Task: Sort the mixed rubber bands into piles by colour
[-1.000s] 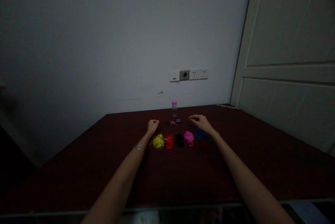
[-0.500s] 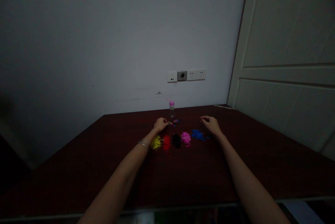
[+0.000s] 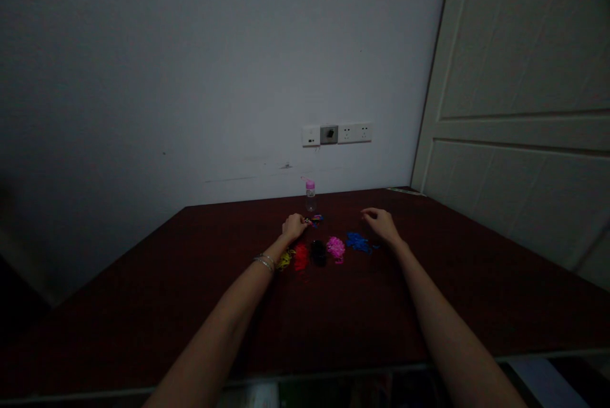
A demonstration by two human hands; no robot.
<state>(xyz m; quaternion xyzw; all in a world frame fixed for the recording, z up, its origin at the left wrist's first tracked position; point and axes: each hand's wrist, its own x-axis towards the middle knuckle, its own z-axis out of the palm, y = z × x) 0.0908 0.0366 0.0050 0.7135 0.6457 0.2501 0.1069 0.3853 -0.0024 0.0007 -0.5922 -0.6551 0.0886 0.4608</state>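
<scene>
My left hand [image 3: 294, 226] has its fingers pinched together at the left edge of a small mixed-colour heap [image 3: 317, 219] of what look like rubber bands; what lies between the fingertips is too small to make out. My right hand [image 3: 382, 225] is held low over the table to the right, beyond the blue pile, its fingers bent with a gap between thumb and forefinger, and nothing shows in it. Nearer to me lie separate piles in a row: yellow [image 3: 284, 260], partly behind my left wrist, then red [image 3: 300, 257], black [image 3: 318, 253], pink [image 3: 336, 248] and blue [image 3: 357, 242].
A clear bottle with a pink cap [image 3: 311, 195] stands behind the mixed heap, close to the wall. The dark reddish table [image 3: 343, 319] runs back to that wall, which carries sockets [image 3: 355, 133]. A pale panelled door [image 3: 519, 122] rises at the right.
The view has shifted slightly. My left hand sits a little closer to the mixed heap, and its forearm covers more of the yellow pile. My right hand keeps nearly the same pose.
</scene>
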